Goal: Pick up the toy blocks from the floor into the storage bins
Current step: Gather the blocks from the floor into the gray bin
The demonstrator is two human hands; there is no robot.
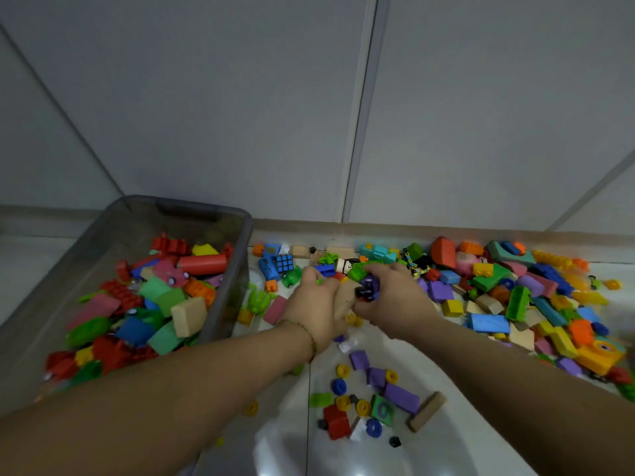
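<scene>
A grey translucent storage bin (pixel 213 214) stands on the floor at the left, holding several coloured blocks. Loose toy blocks (pixel 515 297) lie spread over the white floor from the middle to the right. A smaller scatter of blocks and rings (pixel 371 400) lies nearer to me between my forearms. My left hand (pixel 309 304) and my right hand (pixel 395 304) are pressed together over the pile's near-left edge. Between them they cup a handful: a wooden block (pixel 345 298), purple and dark pieces (pixel 369 286), and a green piece (pixel 357 271).
A grey panelled wall (pixel 309 97) rises right behind the pile, with a skirting strip along the floor. A blue puzzle cube (pixel 284 262) and a small green toy (pixel 257 300) lie between the bin and my hands. The bin's right wall stands close to my left wrist.
</scene>
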